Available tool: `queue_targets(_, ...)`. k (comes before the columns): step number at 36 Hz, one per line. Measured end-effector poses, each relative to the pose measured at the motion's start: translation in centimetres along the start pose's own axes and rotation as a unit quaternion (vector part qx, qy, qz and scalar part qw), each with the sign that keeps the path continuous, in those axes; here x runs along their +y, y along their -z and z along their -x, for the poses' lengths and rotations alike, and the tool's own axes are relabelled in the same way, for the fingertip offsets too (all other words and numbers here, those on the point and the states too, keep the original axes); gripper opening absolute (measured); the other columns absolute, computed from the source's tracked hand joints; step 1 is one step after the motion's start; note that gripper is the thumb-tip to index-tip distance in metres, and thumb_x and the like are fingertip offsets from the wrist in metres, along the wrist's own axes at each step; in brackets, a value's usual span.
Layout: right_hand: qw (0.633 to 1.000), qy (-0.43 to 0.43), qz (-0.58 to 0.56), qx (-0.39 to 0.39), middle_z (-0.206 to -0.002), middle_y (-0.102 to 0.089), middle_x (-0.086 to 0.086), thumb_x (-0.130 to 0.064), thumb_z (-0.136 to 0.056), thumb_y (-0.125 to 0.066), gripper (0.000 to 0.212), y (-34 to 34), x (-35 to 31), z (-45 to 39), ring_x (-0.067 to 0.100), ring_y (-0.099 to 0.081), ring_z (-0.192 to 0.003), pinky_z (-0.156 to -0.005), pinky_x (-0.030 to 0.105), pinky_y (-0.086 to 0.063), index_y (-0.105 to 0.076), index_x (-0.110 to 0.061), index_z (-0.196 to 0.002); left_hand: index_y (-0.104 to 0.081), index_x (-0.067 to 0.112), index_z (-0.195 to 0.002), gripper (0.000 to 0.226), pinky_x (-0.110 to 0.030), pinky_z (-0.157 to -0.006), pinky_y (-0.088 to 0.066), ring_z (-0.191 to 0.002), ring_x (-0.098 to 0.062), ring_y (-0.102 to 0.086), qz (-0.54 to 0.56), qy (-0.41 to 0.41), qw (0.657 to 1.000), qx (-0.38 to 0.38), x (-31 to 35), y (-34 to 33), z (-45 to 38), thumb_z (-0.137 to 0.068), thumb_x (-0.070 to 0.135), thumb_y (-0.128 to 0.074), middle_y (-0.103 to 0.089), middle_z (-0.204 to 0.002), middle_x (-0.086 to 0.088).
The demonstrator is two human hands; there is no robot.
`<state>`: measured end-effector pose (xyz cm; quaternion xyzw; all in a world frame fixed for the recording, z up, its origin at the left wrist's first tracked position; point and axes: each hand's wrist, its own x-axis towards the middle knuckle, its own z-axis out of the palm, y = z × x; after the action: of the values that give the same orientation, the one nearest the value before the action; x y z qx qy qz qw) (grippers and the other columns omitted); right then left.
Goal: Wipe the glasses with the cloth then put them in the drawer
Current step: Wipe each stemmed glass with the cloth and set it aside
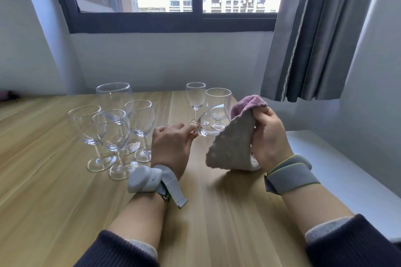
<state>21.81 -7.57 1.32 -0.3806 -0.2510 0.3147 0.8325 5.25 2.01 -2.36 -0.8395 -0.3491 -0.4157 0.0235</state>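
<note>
Now, step in hand: wiping one stemmed glass point(211, 122), judged from the cloth meeting its bowl.
Left hand: the left hand point(171, 144), just below the middle of the frame, pinched the glass near its stem end, fingers curled on it, the glass tilted with its mouth toward the upper right.
Right hand: the right hand point(269, 136), right of centre, gripped the cloth point(233, 143), thumb and fingers clamped on the bunched fabric.
Cloth: grey face toward the camera, purple side showing at the top, touching the rim side of the held glass.
Doing it well: I would keep the pinch low and steady, turn the glass slowly against the cloth, and press lightly, since thin glass could crack or slip.
Count, waiting group: four stemmed glasses point(112, 132) stood upright close together at centre left of the tabletop point(217, 223).
Count, behind the hands: one small wine glass point(195, 98), one ribbed glass point(218, 97) partly hidden by the held glass and cloth.
Count, total glasses: seven, including the held one.
Count, cloths: one.
Drawer: not in view; where it sits cannot be told.
Progress: early by my judgement, with six glasses standing on the tabletop.
</note>
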Motion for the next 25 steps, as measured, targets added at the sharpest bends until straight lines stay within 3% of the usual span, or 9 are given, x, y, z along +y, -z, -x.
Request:
queue_targets(2, 1.0, 0.005, 0.013, 0.004, -0.087, -0.063, 0.012, -0.012, -0.091, -0.055, 0.009, 0.2, -0.3, -0.1, 0.02, -0.06, -0.079, -0.075, 0.03, -0.051, -0.062, -0.009, -0.096, -0.07, 0.024, -0.093, 0.021, -0.032, -0.079, -0.024, -0.077, -0.025, -0.063, -0.001, -0.001, 1.0, -0.001, 0.1, -0.1, 0.0, -0.088, 0.034, -0.052, -0.064, -0.077, 0.005)
queue_targets(6, 1.0, -0.006, 0.01, -0.016, -0.097, -0.065, 0.014, -0.015, -0.085, -0.064, 0.01, -0.2, -0.1, 0.1, 0.026, -0.06, -0.094, -0.093, 0.04, -0.048, -0.067, -0.011, -0.094, -0.07, 0.026, -0.09, 0.017, -0.031, -0.075, -0.023, -0.072, -0.023, -0.063, -0.007, -0.014, 1.0, 0.01, 0.3, -0.3, 0.0, -0.086, 0.033, -0.055, -0.062, -0.073, 0.007)
queue_targets(11, 0.99, 0.049, 0.108, -0.078, -0.089, -0.073, 0.004, -0.001, -0.086, -0.057, 0.023, -0.1, 0.3, 0.7, 0.018, -0.066, -0.088, -0.081, 0.026, -0.05, -0.075, -0.016, -0.089, -0.071, 0.024, -0.094, 0.022, -0.033, -0.08, -0.023, -0.082, -0.025, -0.063, -0.014, -0.001, 1.0, -0.009, 0.0, -0.3, -0.1, -0.088, 0.033, -0.052, -0.064, -0.08, 0.003)
queue_targets(13, 0.978, 0.067, 0.163, -0.11, -0.094, -0.074, 0.003, 0.003, -0.077, -0.054, 0.031, 0.0, 0.1, 0.9, 0.017, -0.067, -0.094, -0.085, 0.024, -0.051, -0.074, -0.017, -0.091, -0.071, 0.025, -0.095, 0.027, -0.033, -0.081, -0.024, -0.085, -0.025, -0.062, -0.017, 0.007, 1.0, -0.015, 0.0, -0.1, -0.1, -0.087, 0.034, -0.046, -0.064, -0.081, 0.003)
queue_targets(16, 0.943, 0.076, 0.271, -0.178, -0.088, -0.074, -0.006, 0.011, -0.079, -0.051, 0.039, 0.2, 0.2, 1.2, 0.007, -0.066, -0.089, -0.079, 0.019, -0.052, -0.07, -0.016, -0.1, -0.071, 0.024, -0.093, 0.03, -0.033, -0.079, -0.022, -0.085, -0.025, -0.062, -0.023, 0.008, 1.0, -0.017, -0.1, -0.1, -0.1, -0.087, 0.036, -0.045, -0.064, -0.081, 0.003)
queue_targets(20, 0.849, 0.116, 0.457, -0.237, -0.085, -0.069, 0.012, -0.015, -0.063, -0.064, 0.03, 0.7, 0.8, 1.1, 0.014, -0.059, -0.08, -0.073, 0.037, -0.052, -0.066, -0.009, -0.092, -0.071, 0.025, -0.088, 0.023, -0.032, -0.078, -0.022, -0.081, -0.024, -0.063, -0.025, 0.005, 1.0, -0.016, -0.2, -0.1, -0.1, -0.086, 0.035, -0.05, -0.063, -0.077, 0.004)
queue_targets(23, 0.807, 0.157, 0.521, -0.232, -0.088, -0.069, 0.001, -0.009, -0.069, -0.078, 0.032, 0.9, 0.8, 1.2, 0.01, -0.06, -0.086, -0.076, 0.016, -0.046, -0.068, -0.011, -0.1, -0.072, 0.026, -0.088, 0.009, -0.033, -0.079, -0.022, -0.078, -0.024, -0.063, -0.032, -0.015, 0.999, -0.014, -0.2, 0.1, -0.1, -0.086, 0.028, -0.063, -0.064, -0.076, 0.004)
queue_targets(25, 0.799, 0.159, 0.533, -0.23, -0.093, -0.068, -0.003, -0.014, -0.07, -0.081, 0.035, 0.9, 0.6, 1.4, 0.009, -0.06, -0.091, -0.079, 0.014, -0.045, -0.069, -0.015, -0.103, -0.072, 0.025, -0.088, 0.006, -0.033, -0.078, -0.022, -0.078, -0.025, -0.063, -0.033, -0.032, 0.999, -0.02, 0.0, 0.2, 0.0, -0.085, 0.024, -0.068, -0.065, -0.077, 0.003)
